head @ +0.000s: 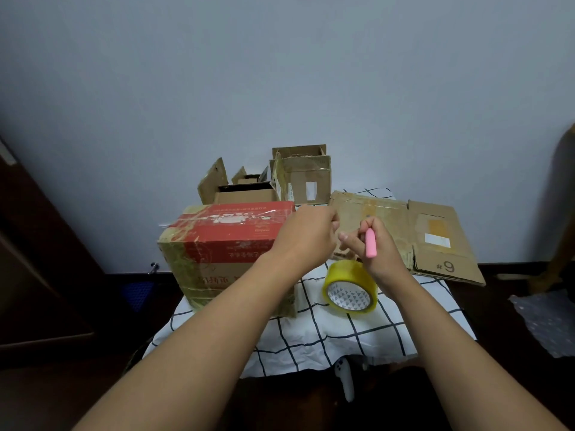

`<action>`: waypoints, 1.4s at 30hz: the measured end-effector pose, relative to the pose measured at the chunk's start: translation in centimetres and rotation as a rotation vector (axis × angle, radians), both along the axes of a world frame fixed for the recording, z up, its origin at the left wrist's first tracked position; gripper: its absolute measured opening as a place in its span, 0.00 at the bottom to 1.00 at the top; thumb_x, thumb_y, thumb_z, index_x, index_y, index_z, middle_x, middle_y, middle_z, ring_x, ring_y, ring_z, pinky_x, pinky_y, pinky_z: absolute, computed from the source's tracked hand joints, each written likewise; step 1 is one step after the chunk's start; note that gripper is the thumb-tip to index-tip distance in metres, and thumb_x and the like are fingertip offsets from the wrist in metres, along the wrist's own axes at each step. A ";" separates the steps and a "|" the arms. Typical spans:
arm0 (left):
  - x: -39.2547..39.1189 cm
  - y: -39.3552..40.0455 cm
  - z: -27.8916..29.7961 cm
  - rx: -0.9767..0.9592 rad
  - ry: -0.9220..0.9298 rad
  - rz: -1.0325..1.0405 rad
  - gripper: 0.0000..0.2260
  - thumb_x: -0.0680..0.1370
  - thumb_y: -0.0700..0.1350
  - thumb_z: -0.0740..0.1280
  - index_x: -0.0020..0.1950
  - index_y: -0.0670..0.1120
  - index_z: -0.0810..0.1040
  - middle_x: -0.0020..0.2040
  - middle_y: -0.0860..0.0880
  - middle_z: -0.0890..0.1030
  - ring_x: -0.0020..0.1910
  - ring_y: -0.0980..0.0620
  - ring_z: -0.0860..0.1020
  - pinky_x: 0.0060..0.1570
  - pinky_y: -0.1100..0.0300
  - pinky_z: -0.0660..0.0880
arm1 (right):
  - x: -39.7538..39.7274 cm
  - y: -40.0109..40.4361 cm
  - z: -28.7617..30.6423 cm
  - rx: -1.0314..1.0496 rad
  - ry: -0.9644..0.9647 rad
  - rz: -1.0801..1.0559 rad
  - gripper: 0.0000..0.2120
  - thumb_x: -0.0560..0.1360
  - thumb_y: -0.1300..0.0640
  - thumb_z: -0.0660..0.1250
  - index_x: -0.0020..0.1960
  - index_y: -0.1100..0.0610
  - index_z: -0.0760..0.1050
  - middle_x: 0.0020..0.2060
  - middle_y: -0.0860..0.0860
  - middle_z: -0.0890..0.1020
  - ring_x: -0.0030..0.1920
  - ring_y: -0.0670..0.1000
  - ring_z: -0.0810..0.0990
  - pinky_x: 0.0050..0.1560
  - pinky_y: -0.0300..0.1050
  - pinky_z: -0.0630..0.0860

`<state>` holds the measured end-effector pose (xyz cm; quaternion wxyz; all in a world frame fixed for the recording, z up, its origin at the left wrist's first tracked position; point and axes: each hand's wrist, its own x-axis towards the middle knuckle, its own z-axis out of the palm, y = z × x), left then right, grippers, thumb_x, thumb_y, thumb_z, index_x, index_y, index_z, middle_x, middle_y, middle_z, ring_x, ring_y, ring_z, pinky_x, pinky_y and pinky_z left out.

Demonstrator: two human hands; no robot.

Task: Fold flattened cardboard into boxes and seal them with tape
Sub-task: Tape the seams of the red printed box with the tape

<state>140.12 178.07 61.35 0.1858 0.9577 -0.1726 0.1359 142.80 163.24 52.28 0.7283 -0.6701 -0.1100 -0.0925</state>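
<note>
Left hand (306,234) hovers curled by the taped red box (224,244) at the bench's left edge, perhaps pinching tape, though I cannot tell. Right hand (375,250) grips a pink cutter (371,243) above the tape roll (350,289); a slip could nick those close fingers, while flattened cardboard (404,234) waits at the right edge.

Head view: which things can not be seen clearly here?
- Left hand: fingertips face away, so any tape strip is hidden.
- Pink tool: tip buried in the right hand.
- Tape roll: far side behind the right wrist.
- Red box: front corner behind the left forearm.
</note>
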 end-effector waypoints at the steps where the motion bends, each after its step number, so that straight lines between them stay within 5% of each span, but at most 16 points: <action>1: -0.3 -0.1 0.4 -0.012 -0.008 -0.005 0.08 0.80 0.42 0.61 0.52 0.44 0.81 0.46 0.46 0.83 0.46 0.45 0.79 0.45 0.52 0.76 | -0.2 0.0 0.4 0.044 0.015 0.011 0.16 0.74 0.60 0.71 0.45 0.56 0.62 0.35 0.55 0.72 0.35 0.50 0.78 0.34 0.40 0.75; 5: -1.5 -0.4 1.2 -0.020 -0.054 -0.014 0.08 0.81 0.42 0.61 0.52 0.44 0.79 0.46 0.44 0.82 0.46 0.42 0.79 0.45 0.50 0.76 | -0.3 0.1 1.2 0.246 0.200 0.016 0.16 0.78 0.54 0.69 0.42 0.53 0.61 0.39 0.58 0.78 0.29 0.52 0.73 0.35 0.50 0.79; 7: -2.1 -0.3 1.6 0.008 -0.077 -0.017 0.08 0.81 0.43 0.61 0.53 0.45 0.80 0.47 0.44 0.82 0.47 0.42 0.79 0.45 0.50 0.76 | -0.2 0.0 1.2 0.211 0.272 -0.043 0.17 0.79 0.55 0.68 0.42 0.52 0.59 0.41 0.60 0.78 0.29 0.51 0.73 0.32 0.48 0.78; 9: -2.8 -0.2 2.1 0.044 -0.089 -0.028 0.09 0.80 0.45 0.62 0.54 0.45 0.80 0.48 0.44 0.83 0.48 0.42 0.78 0.45 0.50 0.76 | -0.7 0.1 1.1 0.132 0.261 -0.089 0.17 0.79 0.56 0.67 0.42 0.53 0.59 0.40 0.59 0.79 0.33 0.50 0.75 0.33 0.44 0.77; 13: -3.6 0.7 3.3 0.067 -0.126 -0.013 0.08 0.79 0.42 0.61 0.51 0.46 0.80 0.47 0.45 0.83 0.47 0.42 0.78 0.42 0.50 0.75 | -2.7 0.9 1.5 0.081 0.170 0.080 0.13 0.78 0.52 0.67 0.46 0.57 0.64 0.34 0.53 0.82 0.43 0.52 0.83 0.50 0.49 0.79; 16: -4.3 1.6 4.5 0.092 -0.099 -0.038 0.08 0.78 0.39 0.61 0.47 0.47 0.79 0.44 0.46 0.82 0.48 0.43 0.77 0.42 0.52 0.73 | -4.0 1.5 1.8 0.022 0.174 0.180 0.18 0.73 0.44 0.66 0.47 0.57 0.66 0.40 0.60 0.84 0.50 0.55 0.85 0.53 0.50 0.77; 18: -4.9 2.5 5.1 0.125 -0.069 -0.092 0.08 0.77 0.38 0.62 0.46 0.48 0.78 0.43 0.48 0.82 0.47 0.45 0.77 0.43 0.52 0.74 | -4.4 1.9 1.6 0.028 0.163 0.167 0.16 0.74 0.46 0.67 0.46 0.58 0.66 0.43 0.62 0.84 0.49 0.55 0.85 0.51 0.50 0.77; 23: -6.4 5.3 4.8 0.228 -0.009 -0.190 0.08 0.77 0.38 0.64 0.48 0.50 0.80 0.43 0.51 0.83 0.43 0.48 0.78 0.42 0.52 0.75 | -3.4 4.2 2.1 -0.073 0.054 0.024 0.11 0.78 0.62 0.68 0.41 0.58 0.67 0.34 0.46 0.81 0.40 0.46 0.80 0.47 0.46 0.76; 27: -7.6 7.4 3.5 0.221 0.044 -0.206 0.06 0.79 0.42 0.65 0.50 0.50 0.81 0.44 0.52 0.83 0.42 0.49 0.78 0.42 0.51 0.75 | -1.5 7.7 4.0 -0.115 -0.001 0.050 0.13 0.77 0.59 0.71 0.43 0.52 0.66 0.55 0.47 0.82 0.52 0.44 0.82 0.54 0.47 0.78; 33: -8.5 10.7 1.5 0.200 0.164 -0.187 0.06 0.80 0.48 0.63 0.51 0.54 0.79 0.45 0.52 0.83 0.44 0.50 0.79 0.44 0.47 0.77 | 0.3 11.1 4.1 -0.785 -0.141 -0.058 0.18 0.76 0.42 0.67 0.56 0.50 0.64 0.63 0.51 0.77 0.60 0.54 0.78 0.55 0.54 0.77; 39: -8.8 12.2 2.0 0.199 0.153 -0.197 0.06 0.81 0.47 0.63 0.53 0.52 0.80 0.47 0.51 0.83 0.44 0.50 0.79 0.45 0.47 0.76 | 0.5 10.8 4.4 -1.045 -0.284 -0.097 0.23 0.75 0.35 0.64 0.57 0.51 0.65 0.65 0.50 0.76 0.60 0.54 0.75 0.53 0.54 0.77; 42: -8.9 12.3 2.6 0.209 0.136 -0.213 0.07 0.81 0.46 0.63 0.52 0.51 0.81 0.47 0.52 0.82 0.43 0.50 0.78 0.44 0.48 0.76 | 0.5 10.5 5.5 -1.145 -0.341 -0.034 0.22 0.74 0.34 0.63 0.52 0.50 0.63 0.58 0.48 0.78 0.56 0.52 0.73 0.52 0.54 0.76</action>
